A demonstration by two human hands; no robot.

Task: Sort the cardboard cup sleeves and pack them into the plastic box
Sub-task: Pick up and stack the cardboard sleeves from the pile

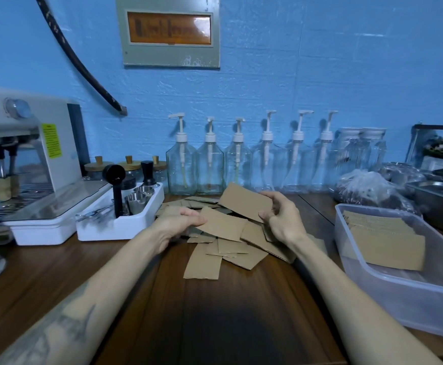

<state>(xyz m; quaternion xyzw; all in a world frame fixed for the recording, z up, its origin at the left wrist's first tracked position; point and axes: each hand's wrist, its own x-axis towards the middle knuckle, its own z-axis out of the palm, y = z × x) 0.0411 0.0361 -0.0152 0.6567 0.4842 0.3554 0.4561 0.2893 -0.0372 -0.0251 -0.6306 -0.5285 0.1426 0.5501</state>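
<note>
From my head view, the flat cardboard sleeves [230,241] heaped on the table [215,312] look light and bendy, best pinched by an edge, so my right hand [280,214] pinches one raised sleeve [244,201] while my left hand [180,222] grips another sleeve [223,226] beside the part-filled plastic box [399,285].

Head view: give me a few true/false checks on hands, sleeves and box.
1. The right hand holds a cup sleeve raised above the pile. True.
2. The plastic box is empty. False: a stack of sleeves lies inside.
3. The left hand grips a sleeve from the pile. True.
4. The box stands left of the pile. False: it stands to the right.
</note>
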